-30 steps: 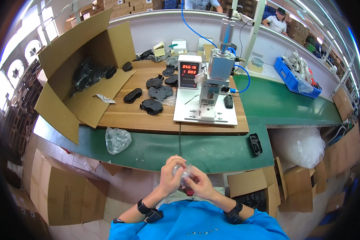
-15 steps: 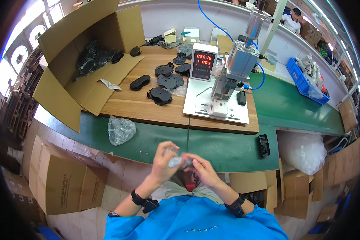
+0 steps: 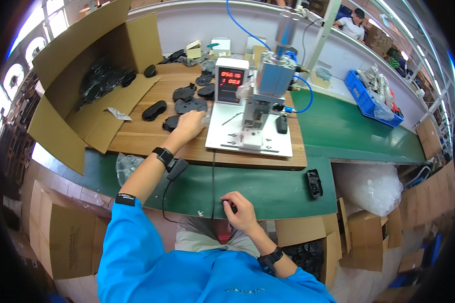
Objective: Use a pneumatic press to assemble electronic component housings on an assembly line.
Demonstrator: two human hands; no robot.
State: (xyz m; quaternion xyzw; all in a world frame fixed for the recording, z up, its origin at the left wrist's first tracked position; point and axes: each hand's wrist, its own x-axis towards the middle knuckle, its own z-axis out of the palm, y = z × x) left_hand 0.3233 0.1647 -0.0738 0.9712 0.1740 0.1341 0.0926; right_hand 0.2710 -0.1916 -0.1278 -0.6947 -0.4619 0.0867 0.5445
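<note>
My left hand (image 3: 191,124) is stretched out over the wooden board, fingers pointing down at its right edge. Clear plastic (image 3: 206,119) shows at the fingertips; whether they grip it is hidden. Round black plastic housings (image 3: 191,105) lie just beyond that hand, and another housing (image 3: 170,122) is partly covered by it. Near the front edge of the green bench my right hand (image 3: 241,213) is closed on a small black part (image 3: 233,207), mostly covered by the fingers.
A press (image 3: 275,76) with a digital counter box (image 3: 230,81) stands on a white plate. Left of it is an open carton (image 3: 60,118) with black parts. A black part (image 3: 314,183) lies at the bench's right. A blue crate (image 3: 371,103) sits farther back.
Both hands were together above the lap, with clear plastic between them. The left has reached forward to the board; the right has dropped slightly and now holds the small black part. The view has shifted.
</note>
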